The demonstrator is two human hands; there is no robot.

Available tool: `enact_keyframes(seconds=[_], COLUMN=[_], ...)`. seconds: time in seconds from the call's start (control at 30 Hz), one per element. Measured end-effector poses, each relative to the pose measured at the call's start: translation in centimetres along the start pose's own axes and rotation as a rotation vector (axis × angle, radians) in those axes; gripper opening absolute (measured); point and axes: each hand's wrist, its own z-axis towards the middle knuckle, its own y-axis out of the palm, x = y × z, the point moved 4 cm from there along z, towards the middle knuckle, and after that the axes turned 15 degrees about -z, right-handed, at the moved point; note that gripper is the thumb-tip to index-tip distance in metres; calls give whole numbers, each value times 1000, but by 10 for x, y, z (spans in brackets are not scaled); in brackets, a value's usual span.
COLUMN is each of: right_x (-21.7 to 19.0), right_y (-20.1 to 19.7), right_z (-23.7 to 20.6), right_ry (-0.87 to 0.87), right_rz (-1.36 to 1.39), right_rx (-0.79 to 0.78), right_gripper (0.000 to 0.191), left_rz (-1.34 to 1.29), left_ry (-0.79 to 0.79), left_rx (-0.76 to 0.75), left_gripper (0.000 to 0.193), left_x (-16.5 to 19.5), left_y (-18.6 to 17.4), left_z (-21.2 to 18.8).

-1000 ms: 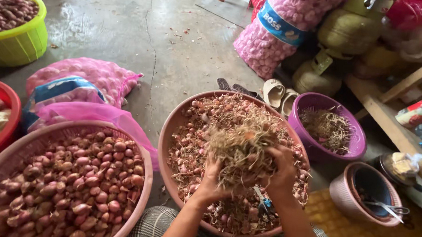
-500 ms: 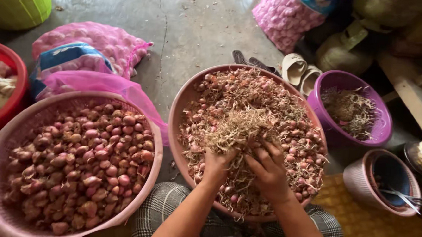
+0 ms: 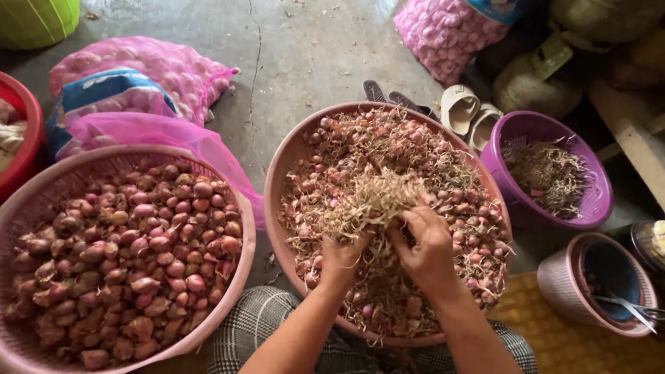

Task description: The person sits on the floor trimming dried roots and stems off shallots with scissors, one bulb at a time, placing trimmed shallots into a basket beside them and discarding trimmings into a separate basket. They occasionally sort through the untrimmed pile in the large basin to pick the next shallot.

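Clump of dry roots and stalks: lying atop shallots in the brown basin, just ahead of both hands. Left hand and right hand are gripping its near edge, seemingly equally close. Pink basket of cleaner shallots is sitting left.

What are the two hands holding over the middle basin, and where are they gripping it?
Both the left hand and right hand clutch a clump of dry stringy roots by its lower near edge.
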Motion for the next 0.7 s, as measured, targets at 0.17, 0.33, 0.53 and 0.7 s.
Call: enact_keyframes(seconds=[0.17, 0.33, 0.53, 0.7], right_x=[11, 4, 33, 75], right_y=[3, -6, -15, 27], right_z=[-10, -11, -28, -70], right_ry=[109, 3, 286, 281], right_rz=[-10, 20, 190, 574], right_rx=[-27, -12, 40, -164], right_gripper=[18, 37, 65, 126], left_rz=[27, -24, -286, -542], left_ry=[-56, -98, -303, -555], left_rx=[46, 37, 281, 447], left_gripper=[28, 28, 38, 46], left_x=[-13, -28, -48, -57], left_y=[-7, -19, -42, -36], left_z=[3, 2, 13, 22])
